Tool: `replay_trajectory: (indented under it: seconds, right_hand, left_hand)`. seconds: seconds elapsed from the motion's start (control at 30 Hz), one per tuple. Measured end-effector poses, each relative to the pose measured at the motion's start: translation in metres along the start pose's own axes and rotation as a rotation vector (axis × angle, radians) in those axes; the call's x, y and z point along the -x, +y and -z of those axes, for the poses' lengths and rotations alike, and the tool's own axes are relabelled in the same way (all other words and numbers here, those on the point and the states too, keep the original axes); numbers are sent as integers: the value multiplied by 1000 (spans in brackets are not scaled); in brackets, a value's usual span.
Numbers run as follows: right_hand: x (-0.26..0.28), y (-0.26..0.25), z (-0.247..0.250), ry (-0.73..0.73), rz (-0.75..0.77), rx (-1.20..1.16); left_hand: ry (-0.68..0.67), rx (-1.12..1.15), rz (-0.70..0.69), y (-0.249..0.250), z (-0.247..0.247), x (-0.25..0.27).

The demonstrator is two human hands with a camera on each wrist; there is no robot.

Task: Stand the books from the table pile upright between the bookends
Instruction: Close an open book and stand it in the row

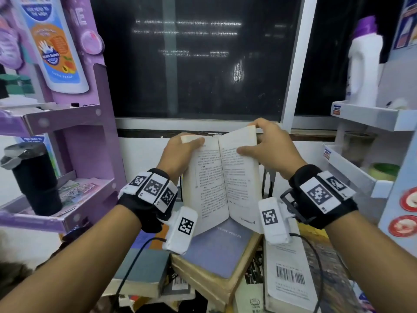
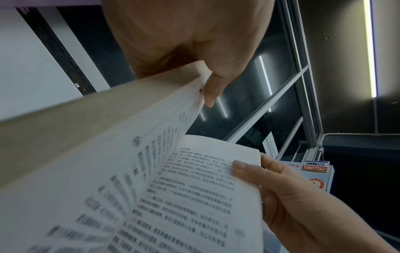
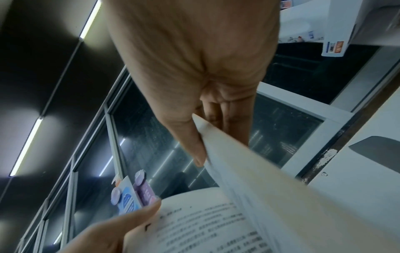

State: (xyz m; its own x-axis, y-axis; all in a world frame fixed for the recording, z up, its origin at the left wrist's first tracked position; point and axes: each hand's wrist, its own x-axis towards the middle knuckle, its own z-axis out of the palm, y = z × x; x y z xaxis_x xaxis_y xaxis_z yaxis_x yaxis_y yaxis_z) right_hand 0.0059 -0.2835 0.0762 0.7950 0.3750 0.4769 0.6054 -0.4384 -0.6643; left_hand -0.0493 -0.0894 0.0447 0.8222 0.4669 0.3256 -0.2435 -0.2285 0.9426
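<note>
Piled books [image 1: 216, 256] lie flat below both wrists, incl. a purple-grey one directly under the open book; w/ a white barcode-backed book [image 1: 288, 274] below the right wrist; open book [image 1: 222, 177] held up above the pile, between the hands; left hand [image 1: 178, 152] grips its left half, thumb across the page, fingers behind; right hand [image 1: 270, 147] grips the right half, thumb on the page, fingers curled over the top edge; beyond the hands, a dark window [image 1: 198, 55]; purple shelf [image 1: 67, 123] left of the left hand, white shelf [image 1: 372, 116] right of the right hand.
</note>
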Motion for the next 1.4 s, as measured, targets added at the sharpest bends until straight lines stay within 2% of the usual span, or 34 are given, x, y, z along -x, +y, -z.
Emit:
replay_trajectory:
  seconds: [0.23, 0.43, 0.57, 0.83, 0.97, 1.1, 1.2, 1.4]
  right_hand:
    - [7, -20, -24, -72, 32, -91]
    - [7, -22, -45, -100, 12, -89]
    - [5, -20, -54, -58, 23, -65]
    - [1, -7, -58, -53, 13, -51]
    - [0, 5, -57, -23, -9, -91]
    - [3, 12, -51, 54, -34, -68]
    - [2, 16, -46, 65, -13, -170]
    - [3, 14, -31, -182, 44, -281]
  left_hand:
    - [-215, 74, 6, 14, -2, 11]
    - [-307, 125, -10, 19, -2, 15]
    - [-269, 125, -30, 18, -3, 17]
    - [-16, 197, -7, 1, -3, 13]
    - [59, 260, -16, -8, 1, 13]
    - [36, 327, -67, -10, 4, 16]
    - [-28, 403, -88, -10, 8, 18]
    - [-158, 435, -105, -10, 15, 12]
